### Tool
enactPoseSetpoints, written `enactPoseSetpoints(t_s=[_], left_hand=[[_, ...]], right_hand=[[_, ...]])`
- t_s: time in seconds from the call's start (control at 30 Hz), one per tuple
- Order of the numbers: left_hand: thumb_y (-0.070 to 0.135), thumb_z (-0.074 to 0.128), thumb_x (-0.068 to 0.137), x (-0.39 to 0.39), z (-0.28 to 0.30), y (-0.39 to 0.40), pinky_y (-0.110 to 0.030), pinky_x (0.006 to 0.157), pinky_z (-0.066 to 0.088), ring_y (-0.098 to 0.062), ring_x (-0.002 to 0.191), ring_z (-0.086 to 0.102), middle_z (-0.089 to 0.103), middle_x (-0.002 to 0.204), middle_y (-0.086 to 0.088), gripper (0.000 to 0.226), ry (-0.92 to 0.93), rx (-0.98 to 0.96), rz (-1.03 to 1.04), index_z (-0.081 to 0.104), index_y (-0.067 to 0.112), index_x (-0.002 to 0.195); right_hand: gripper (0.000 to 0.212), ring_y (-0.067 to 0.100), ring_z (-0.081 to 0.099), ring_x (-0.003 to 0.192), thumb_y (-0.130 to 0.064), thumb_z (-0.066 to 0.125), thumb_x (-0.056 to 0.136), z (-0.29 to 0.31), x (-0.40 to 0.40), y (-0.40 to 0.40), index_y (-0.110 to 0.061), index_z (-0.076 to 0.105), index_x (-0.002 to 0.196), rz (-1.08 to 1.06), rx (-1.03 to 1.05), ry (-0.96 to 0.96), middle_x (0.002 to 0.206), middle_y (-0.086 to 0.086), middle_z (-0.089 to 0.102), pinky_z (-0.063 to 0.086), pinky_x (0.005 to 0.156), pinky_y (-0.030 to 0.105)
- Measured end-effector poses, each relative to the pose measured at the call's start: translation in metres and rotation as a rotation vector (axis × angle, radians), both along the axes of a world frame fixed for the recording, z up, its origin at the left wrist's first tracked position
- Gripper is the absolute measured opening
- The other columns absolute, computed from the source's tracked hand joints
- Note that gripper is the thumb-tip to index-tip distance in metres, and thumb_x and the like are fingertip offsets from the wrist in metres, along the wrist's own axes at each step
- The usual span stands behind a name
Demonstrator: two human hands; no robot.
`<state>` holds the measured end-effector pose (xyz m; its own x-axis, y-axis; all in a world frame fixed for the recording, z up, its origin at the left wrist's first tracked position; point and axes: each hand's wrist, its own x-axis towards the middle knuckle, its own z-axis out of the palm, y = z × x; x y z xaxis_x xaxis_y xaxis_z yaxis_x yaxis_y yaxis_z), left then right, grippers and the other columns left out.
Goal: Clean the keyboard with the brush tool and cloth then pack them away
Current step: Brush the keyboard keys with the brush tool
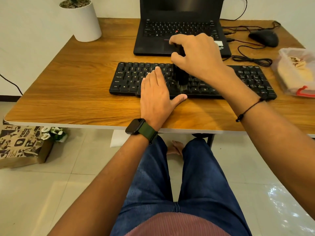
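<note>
Nearest to us, our left hand [156,92] is lying flat on the keyboard [192,80], fingers straight and together, thumb spread along the front edge; we are judging that this grip is pinning the board so it is not sliding on the smooth wood-grain surface [76,92]. Just beyond it, our right hand [196,53] is curling its grip round the dark handle of the brush tool [181,77], holding it steeply so the bristles are touching the keys near the middle of the bottom rows. The brush looks hard and black in the handle, with a paler, soft tuft at the tip, suited to getting between the raised, matte plastic keycaps. We are reckoning the brushing step is under way, with wiping and packing not yet done.

Off to the right, the cloth [296,72] is lying crumpled, beige and soft, inside a translucent plastic box [288,89] with a red clasp, well apart from the keyboard, likely waiting its turn. Farther back, an open black laptop [180,24] is standing just behind the keyboard, a rounded black mouse [264,37] with looping cables beside it, and a smooth white plant pot [83,21] at the far left corner.
</note>
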<state>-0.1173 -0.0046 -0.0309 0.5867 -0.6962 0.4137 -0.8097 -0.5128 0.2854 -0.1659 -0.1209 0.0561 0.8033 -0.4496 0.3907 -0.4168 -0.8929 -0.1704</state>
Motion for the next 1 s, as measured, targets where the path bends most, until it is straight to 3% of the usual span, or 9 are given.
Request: enactPoseSetpoints(t_s=[0.13, 0.33, 0.5, 0.63, 0.9, 1.0], left_hand=[[0.067, 0.053, 0.076, -0.001, 0.002, 0.001, -0.040, 0.114, 0.021, -0.031, 0.135, 0.028, 0.032, 0.144, -0.020, 0.106, -0.001, 0.006, -0.009, 0.015, -0.005, 0.143], [0.070, 0.050, 0.076, -0.008, 0.004, -0.008, -0.041, 0.114, 0.021, -0.031, 0.135, 0.028, 0.033, 0.144, -0.020, 0.107, -0.001, 0.019, -0.034, 0.015, -0.006, 0.143], [0.070, 0.050, 0.076, -0.010, 0.001, -0.014, -0.041, 0.114, 0.022, -0.031, 0.135, 0.029, 0.033, 0.144, -0.020, 0.107, -0.015, 0.035, -0.028, 0.015, -0.006, 0.143], [0.068, 0.052, 0.076, -0.009, -0.001, -0.013, -0.042, 0.112, 0.026, -0.034, 0.132, 0.034, 0.037, 0.141, -0.022, 0.105, -0.042, 0.026, -0.019, 0.020, -0.008, 0.141], [0.068, 0.051, 0.077, -0.010, -0.002, -0.014, -0.042, 0.111, 0.027, -0.033, 0.133, 0.034, 0.037, 0.141, -0.022, 0.105, -0.047, 0.032, -0.009, 0.019, -0.008, 0.142], [0.068, 0.050, 0.078, -0.011, -0.002, -0.014, -0.041, 0.112, 0.025, -0.032, 0.134, 0.031, 0.034, 0.143, -0.021, 0.105, -0.048, 0.050, -0.012, 0.016, -0.007, 0.143]], right_hand=[[0.039, 0.026, 0.059, 0.101, -0.034, 0.047, 0.089, 0.011, -0.013, 0.001, -0.027, 0.053, 0.127, 0.011, 0.011, 0.029, 0.108, 0.006, 0.066, 0.048, 0.081, 0.037], [0.043, 0.028, 0.057, 0.106, -0.035, 0.043, 0.091, 0.024, 0.004, -0.021, -0.028, 0.047, 0.133, -0.077, -0.025, -0.136, 0.113, 0.006, 0.064, 0.047, 0.084, 0.039], [0.043, 0.030, 0.056, 0.109, -0.031, 0.041, 0.094, 0.017, 0.035, -0.030, -0.022, 0.042, 0.137, -0.082, -0.039, -0.049, 0.116, 0.009, 0.062, 0.046, 0.084, 0.039], [0.040, 0.033, 0.055, 0.109, -0.028, 0.043, 0.092, 0.010, 0.041, -0.033, -0.017, 0.049, 0.131, -0.092, -0.036, 0.029, 0.116, 0.012, 0.062, 0.046, 0.081, 0.039], [0.037, 0.028, 0.059, 0.100, -0.032, 0.046, 0.086, 0.004, 0.002, -0.017, -0.024, 0.057, 0.121, -0.018, 0.042, 0.004, 0.104, 0.007, 0.066, 0.047, 0.081, 0.037], [0.038, 0.026, 0.058, 0.102, -0.032, 0.048, 0.088, 0.008, -0.016, -0.011, -0.025, 0.056, 0.124, 0.004, 0.042, 0.029, 0.110, 0.006, 0.065, 0.045, 0.078, 0.033]])
